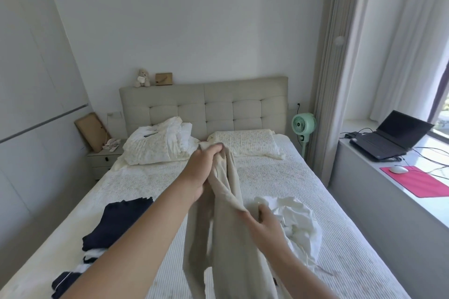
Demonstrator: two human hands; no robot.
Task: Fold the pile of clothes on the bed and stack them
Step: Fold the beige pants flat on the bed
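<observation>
A beige garment [228, 226] hangs in the air over the bed [291, 177]. My left hand [201, 167] grips its top edge, raised high. Lower and to the right, my right hand [267, 221] pinches another edge of the same garment. A crumpled white garment [294, 221] lies on the bed just right of my right hand. Dark navy clothes [116, 221] lie at the left, with a navy and white piece [73, 277] nearer the front edge.
Two pillows [155, 145] [247, 145] rest against the padded headboard [204, 104]. A nightstand [104, 160] stands at the left. A green fan [303, 126] stands at the right. A laptop [393, 138], mouse [398, 169] and pink mat [420, 182] sit on the window ledge.
</observation>
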